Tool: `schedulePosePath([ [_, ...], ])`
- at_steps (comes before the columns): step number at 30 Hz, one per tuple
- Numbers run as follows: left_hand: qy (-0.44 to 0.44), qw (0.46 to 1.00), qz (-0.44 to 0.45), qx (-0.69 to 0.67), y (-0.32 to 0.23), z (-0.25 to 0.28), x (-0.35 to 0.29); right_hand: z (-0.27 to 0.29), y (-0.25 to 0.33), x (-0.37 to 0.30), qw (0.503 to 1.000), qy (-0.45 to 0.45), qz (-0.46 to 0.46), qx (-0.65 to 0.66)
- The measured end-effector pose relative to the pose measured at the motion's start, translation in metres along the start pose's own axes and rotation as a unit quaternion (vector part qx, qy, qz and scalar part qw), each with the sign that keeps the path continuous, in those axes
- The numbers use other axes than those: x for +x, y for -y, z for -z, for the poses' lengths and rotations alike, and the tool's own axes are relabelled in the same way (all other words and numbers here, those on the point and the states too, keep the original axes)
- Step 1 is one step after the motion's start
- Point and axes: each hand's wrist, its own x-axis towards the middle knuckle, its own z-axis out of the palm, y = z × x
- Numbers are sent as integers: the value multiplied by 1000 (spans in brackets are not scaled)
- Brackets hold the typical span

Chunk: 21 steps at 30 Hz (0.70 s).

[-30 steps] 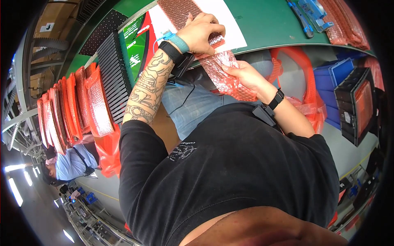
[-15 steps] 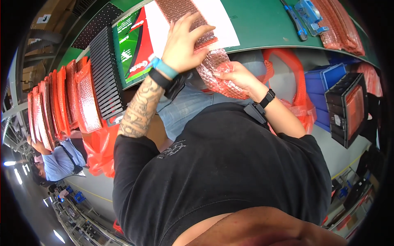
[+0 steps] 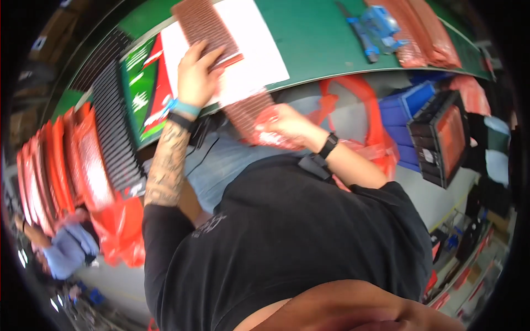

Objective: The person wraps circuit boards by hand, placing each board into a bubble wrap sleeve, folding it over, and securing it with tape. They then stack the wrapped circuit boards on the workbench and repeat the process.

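A flat pinkish-brown slab, apparently bubble-wrapped (image 3: 205,25), lies slanted on a white sheet (image 3: 270,52) at the table's near edge. Over its near-left corner rests my left hand (image 3: 196,80), fingers spread and partly blurred. Below the edge, above my lap, my right hand (image 3: 282,126) closes around a pink bubble-wrap bag (image 3: 248,110), whose crumpled end bunches at the fingers. Its far end reaches up to the sheet, apart from the slab. What the bag contains, if anything, does not show.
Left of the sheet is a green-and-red printed board (image 3: 144,91), then a black slotted rack (image 3: 113,110) and upright red bubble-wrap bags (image 3: 91,154). Far right hold a blue-handled cutter (image 3: 364,38), a blue tool (image 3: 381,25) and pink packs (image 3: 411,36). Blue bins (image 3: 400,121) stand below.
The view has shifted, so the scene sits differently. My hands have moved apart; a gap now shows between the slab and the bag, and my right hand still holds the bag.
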Motion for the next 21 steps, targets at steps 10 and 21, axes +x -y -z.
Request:
schedulePosePath([
  [10, -18, 998, 68, 6, -52, 17, -32, 184, 127, -7, 500, -578, 210, -611],
  [21, -33, 989, 147, -1, -36, 20, -50, 197, 128, -6, 643, -497, 106, -572],
])
